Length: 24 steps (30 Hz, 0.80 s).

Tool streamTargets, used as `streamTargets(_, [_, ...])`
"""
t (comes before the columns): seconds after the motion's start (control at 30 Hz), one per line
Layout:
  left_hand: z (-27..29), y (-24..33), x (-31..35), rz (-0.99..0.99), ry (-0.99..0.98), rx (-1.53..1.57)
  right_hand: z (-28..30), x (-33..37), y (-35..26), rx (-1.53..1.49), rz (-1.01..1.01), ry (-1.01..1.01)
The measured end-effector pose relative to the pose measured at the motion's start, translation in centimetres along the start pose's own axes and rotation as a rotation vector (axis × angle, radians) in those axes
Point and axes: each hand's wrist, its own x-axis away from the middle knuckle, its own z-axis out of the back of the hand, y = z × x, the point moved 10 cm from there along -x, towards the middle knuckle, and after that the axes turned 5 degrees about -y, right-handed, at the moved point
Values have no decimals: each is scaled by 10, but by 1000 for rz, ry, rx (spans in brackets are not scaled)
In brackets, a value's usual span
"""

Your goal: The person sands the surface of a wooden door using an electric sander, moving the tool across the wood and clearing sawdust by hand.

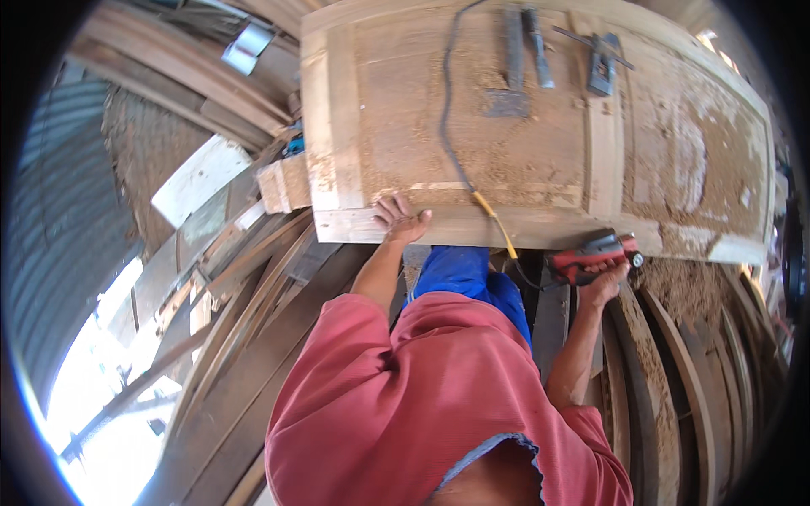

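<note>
A panelled wooden door (pixel 472 221) lies flat in front of me, strewn with wood shavings. My left hand (pixel 402 221) rests on its near edge by the left corner, fingers spread and holding nothing. My right hand (pixel 604 282) is wrapped around a red and black electric planer (pixel 582 258) at the near edge, right of my legs. The planer's underside is hidden. Its dark cord (pixel 445 110), partly wrapped in yellow, runs across the door. On the far part lie a try square (pixel 514 63), a chisel (pixel 537 49) and a small hand plane with a cross handle (pixel 602 66).
Long planks (pixel 253 371) are stacked at the left, and curved boards (pixel 645 363) lie at the right. A wooden block (pixel 283 185) sits by the door's left end. More timber (pixel 177 63) lies at the far left, near a corrugated metal sheet (pixel 63 185).
</note>
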Motion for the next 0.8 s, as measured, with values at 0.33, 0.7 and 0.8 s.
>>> streamTargets(0.33, [2, 0, 27, -130, 234, 45, 1, -2, -7, 63, 31, -78])
streamTargets(0.7, [42, -152, 6, 156, 366, 139, 7, -3, -4, 145, 12, 15])
streamTargets(0.8, [49, -146, 10, 183, 333, 111, 5, -5, -3, 147, -5, 12])
